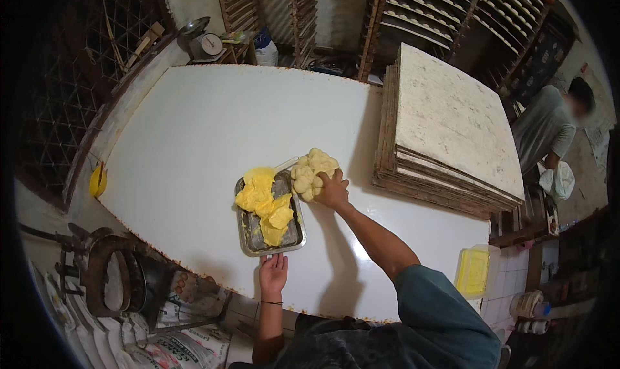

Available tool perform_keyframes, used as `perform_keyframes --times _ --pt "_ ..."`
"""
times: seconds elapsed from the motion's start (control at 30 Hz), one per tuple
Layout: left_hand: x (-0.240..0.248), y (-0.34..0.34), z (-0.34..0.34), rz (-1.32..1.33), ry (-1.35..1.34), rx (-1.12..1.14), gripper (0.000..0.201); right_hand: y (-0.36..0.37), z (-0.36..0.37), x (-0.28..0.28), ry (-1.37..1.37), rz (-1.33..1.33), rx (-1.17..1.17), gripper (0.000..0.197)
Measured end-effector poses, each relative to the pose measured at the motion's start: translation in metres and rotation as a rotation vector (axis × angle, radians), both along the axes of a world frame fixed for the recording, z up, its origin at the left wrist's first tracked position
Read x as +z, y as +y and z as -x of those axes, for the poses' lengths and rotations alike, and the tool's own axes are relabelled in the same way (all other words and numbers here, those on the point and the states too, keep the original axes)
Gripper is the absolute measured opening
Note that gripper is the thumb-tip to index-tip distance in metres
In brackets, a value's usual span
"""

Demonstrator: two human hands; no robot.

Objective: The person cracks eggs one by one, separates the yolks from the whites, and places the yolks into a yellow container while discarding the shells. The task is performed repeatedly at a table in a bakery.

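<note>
A metal tray [302, 236] with a dark inside stands near the middle of the white table [181, 136]. Soft yellow margarine-like lumps [276, 217] lie in it. My left hand [274, 275] is palm up at the tray's near end, with its fingers curled at the handle there. Just right of the tray's far end rests a lumpy mass of pale dough [309, 175]. My right hand [333, 189] grasps this dough from its right side, fingers over the top; its thumb is partly hidden.
A tall stack of floury boards [452, 123] occupies the table's right side. A yellow lidded box [473, 271] lies at the near right corner. Beyond the far edge are a dial scale [211, 44] and racks of dough pieces [420, 20]. Another person [546, 127] stands at the right.
</note>
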State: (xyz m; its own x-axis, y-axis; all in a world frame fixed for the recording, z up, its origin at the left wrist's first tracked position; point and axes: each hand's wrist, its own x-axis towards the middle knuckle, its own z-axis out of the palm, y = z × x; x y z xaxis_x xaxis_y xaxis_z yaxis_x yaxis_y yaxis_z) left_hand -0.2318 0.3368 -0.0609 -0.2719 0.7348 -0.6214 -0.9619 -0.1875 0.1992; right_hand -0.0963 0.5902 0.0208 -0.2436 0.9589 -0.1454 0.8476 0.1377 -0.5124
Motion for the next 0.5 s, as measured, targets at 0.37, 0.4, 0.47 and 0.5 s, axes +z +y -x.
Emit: perform_keyframes --times 0.37,0.4,0.47,0.5 --pt "0.012 -0.017 0.062 0.110 -0.117 -0.003 0.016 -0.009 -0.055 -0.051 0.560 -0.030 -0.127 0.039" --pt "0.017 -0.020 0.060 0.140 -0.147 0.022 0.015 -0.021 -0.059 -0.054 0.568 -0.036 -0.153 0.038" --pt "0.026 -0.029 0.048 0.189 -0.249 0.009 0.018 -0.038 -0.061 -0.067 0.589 -0.106 -0.174 0.040" --pt "0.052 -0.026 0.030 0.290 -0.210 0.009 0.020 -0.043 -0.060 -0.071 0.606 -0.152 -0.180 0.040"
